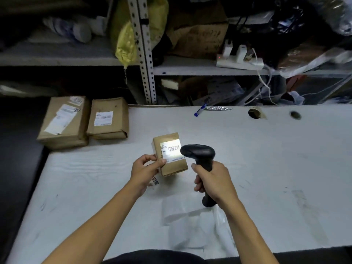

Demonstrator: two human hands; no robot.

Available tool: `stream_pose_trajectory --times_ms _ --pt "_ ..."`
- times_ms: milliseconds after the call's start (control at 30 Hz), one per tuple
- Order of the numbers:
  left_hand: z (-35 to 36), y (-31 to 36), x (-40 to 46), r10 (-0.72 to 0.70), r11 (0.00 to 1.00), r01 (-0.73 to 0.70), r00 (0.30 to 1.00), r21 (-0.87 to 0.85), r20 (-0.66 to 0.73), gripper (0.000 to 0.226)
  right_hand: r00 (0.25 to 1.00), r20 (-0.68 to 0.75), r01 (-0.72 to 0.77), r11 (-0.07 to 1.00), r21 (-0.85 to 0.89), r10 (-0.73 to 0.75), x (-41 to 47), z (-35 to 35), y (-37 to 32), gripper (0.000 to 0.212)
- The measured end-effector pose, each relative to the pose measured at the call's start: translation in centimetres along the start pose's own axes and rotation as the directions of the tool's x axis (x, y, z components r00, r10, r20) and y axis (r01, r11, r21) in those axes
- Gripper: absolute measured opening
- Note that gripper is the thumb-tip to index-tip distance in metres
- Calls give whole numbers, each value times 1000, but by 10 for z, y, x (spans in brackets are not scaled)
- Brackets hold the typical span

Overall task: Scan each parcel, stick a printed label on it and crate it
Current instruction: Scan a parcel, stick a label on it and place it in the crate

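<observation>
- left hand (145,167) pinches the small parcel (170,154) by its edge, tilted up off the white table (266,159) so the barcode faces the scanner (198,153)
- right hand (211,180) is wrapped round the scanner handle, light landing right on the label
- two bigger parcels (83,121) wait at the far left, nothing blocking; no crate in sight

I see a small parcel (172,164) wrapped in matt brown paper, its white paper label (170,149) glaring under light. The handheld scanner (198,152) looks matt black plastic. The white table (276,159) is scuffed, faintly wood-grained.
</observation>
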State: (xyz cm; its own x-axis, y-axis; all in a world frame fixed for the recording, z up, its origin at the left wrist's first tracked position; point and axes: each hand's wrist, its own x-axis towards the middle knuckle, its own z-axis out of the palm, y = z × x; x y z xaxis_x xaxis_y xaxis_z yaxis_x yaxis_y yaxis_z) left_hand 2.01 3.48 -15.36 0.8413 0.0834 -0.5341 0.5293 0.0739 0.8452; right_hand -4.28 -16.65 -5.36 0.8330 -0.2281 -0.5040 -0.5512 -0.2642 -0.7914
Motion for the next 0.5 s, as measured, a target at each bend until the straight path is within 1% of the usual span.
stream_pose_trajectory --times_ms 67,167,300,500 --pt "-9 0 1 9 1000 -10 1000 -13 -27 25 1000 12 11 997 -79 -10 -6 5 -10 24" --pt "-18 -1 3 23 999 -24 998 -24 -52 23 999 33 15 991 -132 -11 -14 5 -19 25" --pt "-24 -3 5 28 998 -31 998 -48 -61 23 999 39 30 990 -141 -25 -21 2 -23 24" --pt "-23 -9 6 18 999 -20 998 -35 -56 25 999 31 41 985 -167 -36 -29 -3 -24 24"
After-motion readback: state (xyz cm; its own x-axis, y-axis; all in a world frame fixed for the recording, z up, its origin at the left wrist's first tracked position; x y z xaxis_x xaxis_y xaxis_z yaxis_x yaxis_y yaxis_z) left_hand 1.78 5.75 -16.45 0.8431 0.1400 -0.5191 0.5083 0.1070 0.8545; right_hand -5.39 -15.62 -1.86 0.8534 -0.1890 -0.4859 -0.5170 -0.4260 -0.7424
